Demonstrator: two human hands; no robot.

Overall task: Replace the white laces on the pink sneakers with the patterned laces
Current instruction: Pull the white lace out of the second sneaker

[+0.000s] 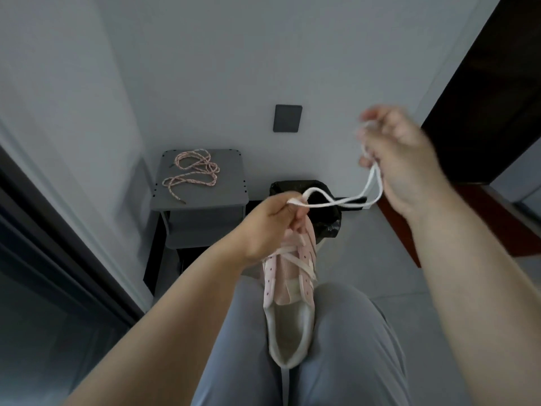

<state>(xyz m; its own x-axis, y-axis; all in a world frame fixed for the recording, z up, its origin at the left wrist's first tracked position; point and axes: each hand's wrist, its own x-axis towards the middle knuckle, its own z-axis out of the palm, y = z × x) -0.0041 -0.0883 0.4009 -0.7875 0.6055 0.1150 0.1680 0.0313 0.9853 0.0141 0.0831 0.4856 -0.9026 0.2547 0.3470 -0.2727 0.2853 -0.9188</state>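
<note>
Grey stool (202, 206), black bag (330, 218)

A pale pink knit sneaker with a white padded collar and white sole (288, 300) lies wedged between the person's grey-trousered thighs, heel toward the camera, toe pointing away, its opening facing up; a flat white fabric lace (336, 200) is partly undone; it still crosses through the eyelets over the tongue nearer the toe, while a long free length runs up from the toe end as a slack loop stretched out to the right, above the shoe; a pair of pink-and-white speckled round rope laces with dark tips (191, 172) lies loosely coiled on a grey surface (231, 186) well beyond the sneaker, to its left.
</note>
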